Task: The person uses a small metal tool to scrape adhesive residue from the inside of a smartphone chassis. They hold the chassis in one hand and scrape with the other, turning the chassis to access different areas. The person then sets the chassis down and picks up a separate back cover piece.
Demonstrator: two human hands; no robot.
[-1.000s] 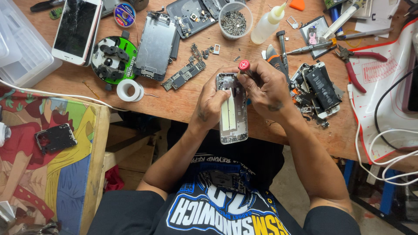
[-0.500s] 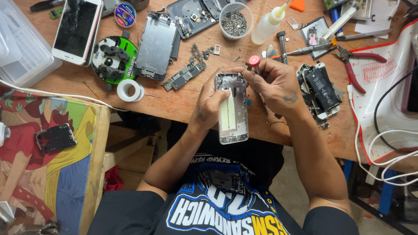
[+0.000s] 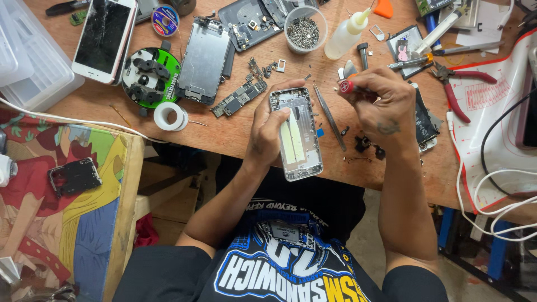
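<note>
The opened phone housing (image 3: 296, 134) lies face-up at the tabletop (image 3: 235, 131) edge, gripped along its side by the left hand (image 3: 268, 131). The right hand (image 3: 383, 103), just beside it, is closed around a red-capped screwdriver (image 3: 347, 86). Tweezers (image 3: 330, 117) lie between the hands. Good practice: brace the housing flat and keep the driver vertical to avoid stripping screws.

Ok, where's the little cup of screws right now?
In the head view, the cup of screws stands at the bench's far edge, just left of the glue bottle, beyond the left hand.
</note>
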